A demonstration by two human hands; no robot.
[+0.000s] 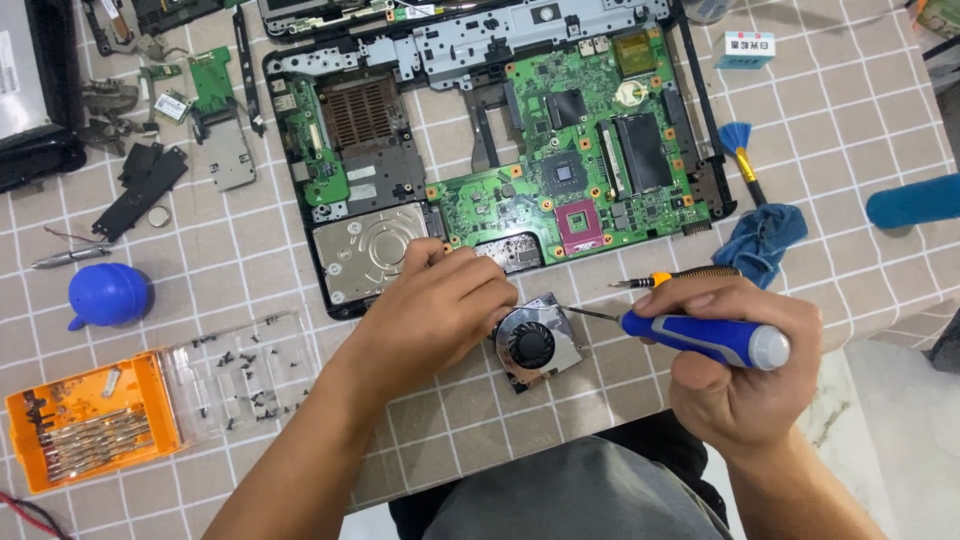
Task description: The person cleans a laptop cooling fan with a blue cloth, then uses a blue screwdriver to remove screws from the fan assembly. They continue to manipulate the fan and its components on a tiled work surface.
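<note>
**Cooling fan steadied under one hand, screwdriver tip at its edge**

Just below the middle of the frame, a small cooling fan (537, 343) lies flat on the checked bench (870, 130), in front of the opened laptop chassis (500, 150). It has a dark round rotor in a thin metal housing with copper-coloured fins along its lower left edge.

The left hand (435, 310) rests over the fan's left side, fingers curled down toward the chassis edge and the silver hard drive (370, 250) — whether the fingertips pinch anything there cannot be told, as the knuckles hide them. The right hand (725, 370) has its grip closed around a blue-and-white screwdriver (700, 338), the shaft lying nearly level and the tip meeting the fan's upper right edge. A second, thinner driver with an orange collar (665, 279) shows just above the fingers; whether the hand holds it too is unclear.

The fan looks light and stiff in its frame, yet delicate: the blades are thin plastic and the fins would bend easily, so the sensible hold is on the metal housing's flat corners, not on the rotor.

Around it: the green motherboard (590, 150) in the chassis, a blue cloth (760, 240) and brush (742, 155) at right, a blue air blower (108, 295) at left, and at lower left an orange bit case (90, 420) beside a clear tray of tiny screws (245, 375).
</note>
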